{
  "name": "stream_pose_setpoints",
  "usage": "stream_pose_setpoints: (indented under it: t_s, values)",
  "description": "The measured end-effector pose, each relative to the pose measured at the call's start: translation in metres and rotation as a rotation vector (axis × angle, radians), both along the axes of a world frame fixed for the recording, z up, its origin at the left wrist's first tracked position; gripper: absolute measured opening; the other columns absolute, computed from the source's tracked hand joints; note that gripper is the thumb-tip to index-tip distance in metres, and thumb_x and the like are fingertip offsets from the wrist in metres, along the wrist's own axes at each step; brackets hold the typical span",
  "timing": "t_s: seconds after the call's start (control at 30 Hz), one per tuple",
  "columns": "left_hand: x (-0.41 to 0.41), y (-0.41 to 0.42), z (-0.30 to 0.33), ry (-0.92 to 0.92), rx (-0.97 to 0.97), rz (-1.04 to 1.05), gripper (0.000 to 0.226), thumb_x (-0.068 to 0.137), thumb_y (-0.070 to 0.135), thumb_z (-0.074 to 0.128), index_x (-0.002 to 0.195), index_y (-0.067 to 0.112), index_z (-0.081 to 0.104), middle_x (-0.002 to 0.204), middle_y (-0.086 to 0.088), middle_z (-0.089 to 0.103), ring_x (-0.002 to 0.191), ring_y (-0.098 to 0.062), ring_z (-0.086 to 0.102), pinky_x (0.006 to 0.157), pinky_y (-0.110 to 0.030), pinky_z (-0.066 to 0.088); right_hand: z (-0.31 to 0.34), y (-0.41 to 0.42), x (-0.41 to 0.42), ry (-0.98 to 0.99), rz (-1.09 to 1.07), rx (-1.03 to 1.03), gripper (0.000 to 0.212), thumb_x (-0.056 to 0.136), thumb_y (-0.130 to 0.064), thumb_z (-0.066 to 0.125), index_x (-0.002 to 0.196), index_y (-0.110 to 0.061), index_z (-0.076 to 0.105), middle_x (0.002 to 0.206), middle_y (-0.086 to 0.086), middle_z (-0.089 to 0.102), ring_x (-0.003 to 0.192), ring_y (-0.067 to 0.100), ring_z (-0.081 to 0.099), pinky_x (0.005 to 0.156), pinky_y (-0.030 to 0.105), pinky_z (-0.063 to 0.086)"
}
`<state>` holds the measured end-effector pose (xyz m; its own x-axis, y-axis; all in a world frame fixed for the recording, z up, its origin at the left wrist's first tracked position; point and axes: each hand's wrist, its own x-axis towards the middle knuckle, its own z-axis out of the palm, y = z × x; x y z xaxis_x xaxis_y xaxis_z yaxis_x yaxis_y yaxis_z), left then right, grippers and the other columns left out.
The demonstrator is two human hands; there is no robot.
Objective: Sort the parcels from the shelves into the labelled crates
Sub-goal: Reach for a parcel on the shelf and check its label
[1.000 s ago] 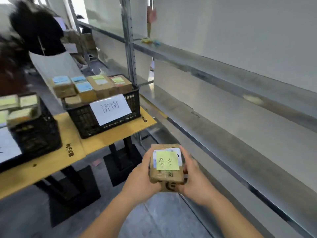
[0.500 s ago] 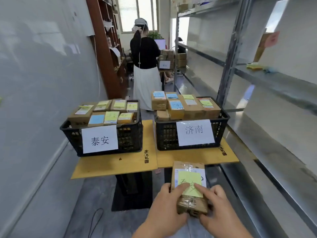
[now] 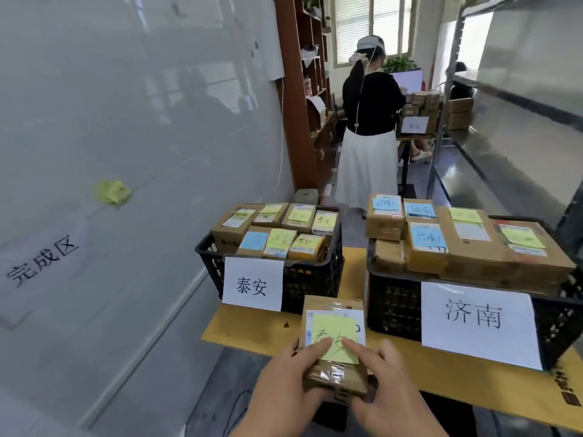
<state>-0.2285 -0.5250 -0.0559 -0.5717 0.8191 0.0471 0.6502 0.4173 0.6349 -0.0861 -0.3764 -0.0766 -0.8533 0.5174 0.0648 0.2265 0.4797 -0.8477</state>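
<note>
I hold a small brown cardboard parcel with a yellow sticky note on top, low in the middle of the view. My left hand grips its left side, thumb on the note. My right hand grips its right side, thumb also on the note. Just beyond the parcel stands a black crate labelled 泰安, filled with several parcels. To its right stands a black crate labelled 济南, piled with several larger parcels. Both crates rest on a yellow table.
A grey wall with a sign 完成区 runs along the left. A person in a black top and white skirt stands in the aisle behind the crates. Metal shelving lines the right side. A brown bookcase stands beyond the wall.
I have turned from the shelves to face the two crates and moved closer. The parcel stays in both hands and now hangs in front of the table edge.
</note>
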Motion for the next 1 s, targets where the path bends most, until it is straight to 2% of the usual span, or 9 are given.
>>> stream_pose_setpoints:
  t_s: [0.07, 0.17, 0.3, 0.37, 0.43, 0.53, 0.77, 0.87, 1.0]
  values:
    - [-0.017, -0.001, 0.001, 0.017, 0.033, 0.032, 0.076, 0.075, 0.043, 0.075, 0.124, 0.082, 0.033, 0.138, 0.03, 0.045, 0.125, 0.006, 0.047, 0.104, -0.015, 0.042, 0.002, 0.008, -0.025, 0.007, 0.053, 0.016, 0.081, 0.076, -0.018, 0.072, 0.144, -0.051, 0.045, 0.105, -0.026, 0.033, 0.106, -0.009, 0.046, 0.082, 0.014, 0.049]
    - [-0.043, -0.008, 0.004, 0.012, 0.065, 0.114, 0.08, 0.072, 0.043, 0.075, 0.134, 0.075, 0.035, 0.14, 0.031, 0.048, 0.126, 0.007, 0.048, 0.106, -0.02, 0.043, 0.01, 0.01, -0.062, 0.016, 0.143, 0.015, 0.08, 0.079, -0.016, 0.073, 0.147, -0.048, 0.044, 0.103, -0.033, 0.03, 0.105, -0.008, 0.048, 0.083, 0.013, 0.048]
    - [-0.086, -0.018, 0.008, 0.016, 0.1, 0.191, 0.081, 0.072, 0.04, 0.08, 0.126, 0.081, 0.036, 0.133, 0.032, 0.051, 0.122, 0.007, 0.052, 0.102, -0.015, 0.044, 0.024, 0.01, -0.112, 0.016, 0.227, 0.093, 0.075, 0.083, -0.027, 0.071, 0.147, -0.052, 0.038, 0.106, -0.028, 0.029, 0.102, -0.002, 0.048, 0.082, 0.013, 0.046]
    - [-0.112, -0.022, 0.009, 0.014, 0.111, 0.228, 0.081, 0.074, 0.033, 0.085, 0.121, 0.082, 0.041, 0.128, 0.035, 0.05, 0.118, 0.008, 0.053, 0.095, -0.005, 0.04, 0.03, 0.012, -0.139, 0.013, 0.255, 0.119, 0.074, 0.084, -0.031, 0.071, 0.145, -0.056, 0.036, 0.109, -0.026, 0.029, 0.102, 0.002, 0.05, 0.086, 0.021, 0.051]
    - [-0.139, -0.025, 0.011, 0.011, 0.11, 0.255, 0.079, 0.075, 0.031, 0.086, 0.124, 0.077, 0.043, 0.123, 0.035, 0.052, 0.114, 0.009, 0.053, 0.093, -0.006, 0.04, 0.034, 0.012, -0.167, 0.022, 0.267, 0.12, 0.072, 0.085, -0.032, 0.072, 0.143, -0.057, 0.037, 0.112, -0.024, 0.03, 0.104, 0.002, 0.05, 0.092, 0.026, 0.052]
    - [-0.184, -0.027, 0.016, 0.017, 0.109, 0.267, 0.076, 0.076, 0.034, 0.085, 0.131, 0.07, 0.045, 0.121, 0.028, 0.058, 0.112, 0.005, 0.054, 0.095, -0.015, 0.045, 0.038, 0.009, -0.212, 0.034, 0.268, 0.129, 0.069, 0.088, -0.031, 0.072, 0.147, -0.046, 0.04, 0.113, -0.024, 0.029, 0.108, -0.003, 0.046, 0.092, 0.018, 0.047]
    - [-0.317, -0.013, 0.035, 0.012, 0.135, 0.208, 0.074, 0.081, 0.027, 0.084, 0.136, 0.06, 0.047, 0.12, 0.029, 0.057, 0.107, 0.016, 0.052, 0.082, 0.001, 0.038, 0.046, 0.009, -0.331, 0.078, 0.19, 0.171, 0.062, 0.092, -0.027, 0.068, 0.147, -0.043, 0.043, 0.12, -0.028, 0.026, 0.117, -0.002, 0.044, 0.097, 0.023, 0.05]
    - [-0.387, 0.002, 0.047, -0.009, 0.113, 0.141, 0.073, 0.083, 0.026, 0.083, 0.141, 0.053, 0.047, 0.123, 0.03, 0.054, 0.108, 0.009, 0.056, 0.085, -0.001, 0.039, 0.051, 0.015, -0.391, 0.072, 0.102, 0.17, 0.061, 0.094, -0.025, 0.069, 0.145, -0.045, 0.043, 0.125, -0.019, 0.027, 0.116, 0.002, 0.049, 0.092, 0.02, 0.053]
    - [-0.47, 0.019, 0.061, -0.026, 0.084, 0.126, 0.074, 0.081, 0.025, 0.084, 0.142, 0.05, 0.049, 0.129, 0.019, 0.059, 0.114, -0.003, 0.058, 0.089, -0.007, 0.039, 0.05, 0.023, -0.45, 0.064, 0.033, 0.163, 0.066, 0.095, -0.027, 0.066, 0.146, -0.057, 0.035, 0.132, -0.02, 0.028, 0.114, -0.009, 0.047, 0.096, 0.021, 0.051]
